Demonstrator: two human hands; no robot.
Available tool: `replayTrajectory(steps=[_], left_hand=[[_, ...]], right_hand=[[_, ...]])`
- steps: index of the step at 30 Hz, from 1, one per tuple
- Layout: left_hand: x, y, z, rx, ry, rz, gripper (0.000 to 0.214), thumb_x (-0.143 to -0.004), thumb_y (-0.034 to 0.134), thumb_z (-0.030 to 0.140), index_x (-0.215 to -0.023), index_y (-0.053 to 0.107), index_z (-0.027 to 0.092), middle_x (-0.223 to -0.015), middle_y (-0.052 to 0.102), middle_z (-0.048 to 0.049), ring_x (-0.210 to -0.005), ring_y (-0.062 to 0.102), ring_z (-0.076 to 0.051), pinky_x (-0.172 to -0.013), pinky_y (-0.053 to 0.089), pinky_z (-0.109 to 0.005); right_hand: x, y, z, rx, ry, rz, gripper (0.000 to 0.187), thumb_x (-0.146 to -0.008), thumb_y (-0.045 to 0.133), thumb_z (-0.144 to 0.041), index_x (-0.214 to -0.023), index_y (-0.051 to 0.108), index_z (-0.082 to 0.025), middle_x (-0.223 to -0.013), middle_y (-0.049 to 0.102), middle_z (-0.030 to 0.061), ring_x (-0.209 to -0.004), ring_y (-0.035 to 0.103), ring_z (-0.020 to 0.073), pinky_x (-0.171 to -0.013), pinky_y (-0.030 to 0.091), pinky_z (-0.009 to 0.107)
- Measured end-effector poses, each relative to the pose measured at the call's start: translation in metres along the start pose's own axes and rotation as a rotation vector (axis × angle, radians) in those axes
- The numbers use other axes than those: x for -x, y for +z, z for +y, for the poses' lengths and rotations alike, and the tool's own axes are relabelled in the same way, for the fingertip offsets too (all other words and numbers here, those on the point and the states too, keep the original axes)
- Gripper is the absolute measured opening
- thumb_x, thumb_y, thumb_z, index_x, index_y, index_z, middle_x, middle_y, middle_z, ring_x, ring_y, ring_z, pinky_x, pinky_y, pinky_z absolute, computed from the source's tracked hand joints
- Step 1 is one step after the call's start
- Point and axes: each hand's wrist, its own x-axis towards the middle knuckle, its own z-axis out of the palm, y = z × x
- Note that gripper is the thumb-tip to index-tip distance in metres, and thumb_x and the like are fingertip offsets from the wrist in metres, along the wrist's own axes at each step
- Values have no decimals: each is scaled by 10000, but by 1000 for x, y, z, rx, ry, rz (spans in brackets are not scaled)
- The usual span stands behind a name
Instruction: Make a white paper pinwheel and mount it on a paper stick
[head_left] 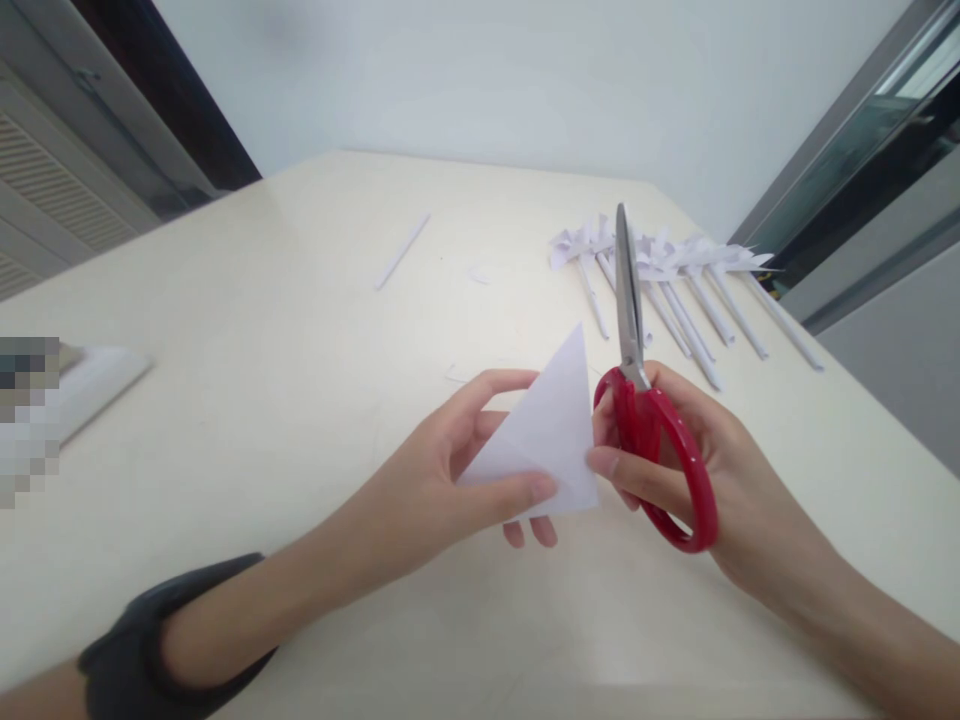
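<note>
A white piece of paper (544, 430), folded into a triangle with its tip pointing up, is held in my left hand (465, 460). The left thumb presses on its front while the other fingers support it from behind. My right hand (690, 460) grips red-handled scissors (637, 400), their metal blades together and pointing up and away from me. The right thumb is at the paper's right edge; whether it pinches the paper I cannot tell. Both hands are above the table.
Several white paper pinwheels (675, 265) with rolled paper sticks lie in a row at the right of the pale table (247, 420). A single rolled paper stick (403, 252) and thin paper scraps (478, 275) lie farther back. At the left edge is a white stack (105, 385), partly blurred.
</note>
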Motion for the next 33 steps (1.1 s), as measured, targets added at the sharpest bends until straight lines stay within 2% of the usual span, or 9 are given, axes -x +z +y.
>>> replayTrajectory(steps=[3,5,7,15,21,24,27,31,33], left_hand=[[-3,-4,1,-39,-73,-97,275,-770,682,88,-1015,589,172,-689,694,26,-544,647,-96,-526,521,-166],[-4,-5,1,-64,-94,-106,106,-809,648,118,-893,605,165,-640,690,31,-543,647,-91,-532,519,-160],[-4,-5,1,-83,-105,-88,44,-832,628,139,-858,608,168,-621,692,36,-542,653,-92,-533,522,-162],[-5,-5,-1,-63,-140,-101,64,-843,650,222,-851,616,168,-712,719,21,-567,682,-112,-552,539,-193],[-2,-8,-7,-104,-112,-165,137,-896,586,276,-859,657,165,-774,736,-7,-730,698,-139,-705,539,-240],[-2,-9,-9,-116,-91,-146,229,-906,564,340,-831,683,159,-782,727,-11,-707,665,-119,-625,494,-191],[-3,-10,-12,-58,-100,-94,197,-864,623,341,-799,686,167,-721,679,24,-601,596,-80,-519,425,-153],[-3,-10,-14,-68,-113,-136,115,-819,676,288,-851,688,178,-851,705,3,-781,646,-136,-680,503,-211],[-3,-8,-14,-107,-127,-128,129,-798,693,282,-881,669,187,-840,697,3,-767,642,-143,-651,509,-217]], right_hand=[[1,1,0,0,-1,-18,232,-776,690,-101,-806,496,-225,-747,612,-67,-583,551,60,-511,446,165],[1,1,0,-10,16,-29,222,-786,682,-113,-799,489,-223,-743,607,-67,-570,540,59,-500,438,168],[0,0,1,-26,51,-40,205,-800,669,-131,-790,484,-219,-721,596,-70,-546,524,54,-485,428,167],[-1,1,4,-14,75,-44,255,-737,709,-72,-802,511,-218,-719,589,-70,-570,535,58,-476,421,159],[-2,-1,4,4,11,-14,261,-743,701,-55,-800,508,-221,-720,598,-81,-548,527,47,-477,412,154],[-3,-2,5,18,14,-41,250,-762,695,-67,-805,504,-223,-740,590,-81,-555,518,41,-477,403,148],[-2,-2,8,17,23,-96,258,-763,700,-71,-832,509,-230,-785,583,-75,-590,509,42,-483,396,142],[-1,-2,9,17,14,-99,254,-774,689,-67,-845,506,-229,-788,599,-69,-617,512,48,-494,398,138],[-1,-2,8,14,2,-85,228,-791,679,-83,-830,501,-221,-769,608,-68,-614,515,49,-511,410,141]])
